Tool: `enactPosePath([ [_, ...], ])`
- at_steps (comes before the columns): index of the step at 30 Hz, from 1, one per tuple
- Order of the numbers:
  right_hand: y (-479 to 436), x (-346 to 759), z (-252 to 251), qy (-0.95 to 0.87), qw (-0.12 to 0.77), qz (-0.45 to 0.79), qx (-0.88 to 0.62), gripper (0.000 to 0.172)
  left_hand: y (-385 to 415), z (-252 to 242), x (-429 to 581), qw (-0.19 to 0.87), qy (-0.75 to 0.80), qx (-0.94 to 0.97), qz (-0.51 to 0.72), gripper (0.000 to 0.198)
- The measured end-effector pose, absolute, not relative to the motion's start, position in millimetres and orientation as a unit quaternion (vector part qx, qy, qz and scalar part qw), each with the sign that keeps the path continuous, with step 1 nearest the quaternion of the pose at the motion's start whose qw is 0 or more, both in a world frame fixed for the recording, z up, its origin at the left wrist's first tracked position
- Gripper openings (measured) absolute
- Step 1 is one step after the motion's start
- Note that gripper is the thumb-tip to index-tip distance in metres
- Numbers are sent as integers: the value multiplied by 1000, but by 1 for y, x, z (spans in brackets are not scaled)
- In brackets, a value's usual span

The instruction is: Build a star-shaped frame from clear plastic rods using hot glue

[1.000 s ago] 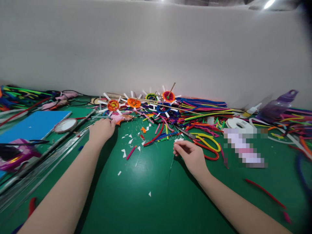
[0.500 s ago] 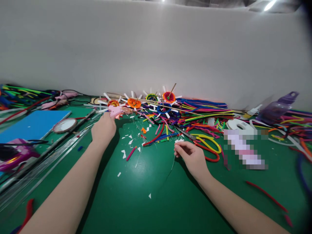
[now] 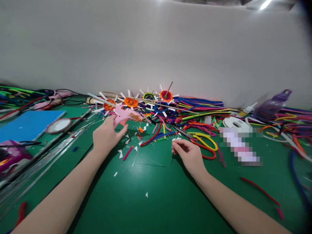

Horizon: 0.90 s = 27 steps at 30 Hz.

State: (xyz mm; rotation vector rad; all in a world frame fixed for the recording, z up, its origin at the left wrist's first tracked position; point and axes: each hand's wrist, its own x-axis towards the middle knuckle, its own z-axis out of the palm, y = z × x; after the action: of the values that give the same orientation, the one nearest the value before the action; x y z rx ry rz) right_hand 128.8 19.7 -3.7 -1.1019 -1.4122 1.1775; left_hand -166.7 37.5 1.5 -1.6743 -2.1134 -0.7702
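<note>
My left hand (image 3: 106,133) is closed around the handle of a pink hot glue gun (image 3: 123,114), its scorched nozzle end pointing right and a clear glue stick jutting from the back. My right hand (image 3: 188,154) pinches thumb and fingers together on a thin clear strand (image 3: 170,162) that hangs and curves leftward. A small white scrap shows at those fingertips; whether it is held I cannot tell. Behind the hands stand several colourful coiled discs (image 3: 131,102) with white paper strips around them. Scissors (image 3: 204,143) with yellow and red handles lie just beyond my right hand.
Bundles of pipe cleaners (image 3: 202,109) line the wall. A white tape roll (image 3: 235,124) and purple bottle (image 3: 270,105) stand at right. At left are a blue sheet (image 3: 31,125), a tape roll (image 3: 58,125) and clear glue sticks (image 3: 56,152). White paper scraps (image 3: 121,153) litter the green table.
The glue gun has come up and its body shows more fully, with my left thumb now extended below it. My right hand keeps its pinch; the strand now trails further left. The view has shifted slightly.
</note>
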Motion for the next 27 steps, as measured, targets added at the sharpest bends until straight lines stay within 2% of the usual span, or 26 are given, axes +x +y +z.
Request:
enactPosePath([
  [7,21,130,-1,-588,444,492,-463,26,37,-1,-165,189,-749,-588,-240,58],
  [12,17,133,6,-684,318,455,-474,21,41,-1,-172,173,-784,-553,-223,58],
  [16,13,134,14,-813,225,310,-438,23,40,3,-173,144,-796,-550,-210,58],
  [22,29,155,42,-850,195,-5,-490,35,39,7,-169,137,-799,-544,-215,64],
  [24,41,172,52,-820,161,-54,-547,30,39,7,-169,135,-799,-545,-215,64],
  [27,57,200,58,-810,39,-70,-581,20,40,7,-168,127,-796,-553,-211,64],
])
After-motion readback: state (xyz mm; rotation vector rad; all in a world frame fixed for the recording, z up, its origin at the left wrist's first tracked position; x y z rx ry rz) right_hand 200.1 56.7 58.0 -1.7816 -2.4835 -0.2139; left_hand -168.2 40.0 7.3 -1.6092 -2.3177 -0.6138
